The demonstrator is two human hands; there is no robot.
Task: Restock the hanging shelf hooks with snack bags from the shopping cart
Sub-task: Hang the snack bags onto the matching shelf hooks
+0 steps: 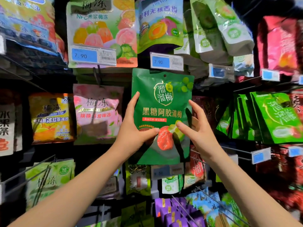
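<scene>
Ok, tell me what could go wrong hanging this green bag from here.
1. The left hand and right hand grip the green bag low down, so its top with the hang hole may flop.
2. Nothing shows through the hole yet, so threading it may miss.
3. The bag's top sits just under a price tag and could knock it.

Light falls strong & warm from the front onto the glossy dark green plastic snack bag (pixel 162 102) gripped betw. the left hand (pixel 134 128) and the right hand (pixel 198 130); its print reads sharp. Right hand throws a dark shadow on the bag's edge. Pink plastic jelly pouch (pixel 98 112) left of the left hand carries a shadow patch, text soft. Far out to either side, pkgs smear & bend w/ the wide lens. Gaps behind are near black.
</scene>
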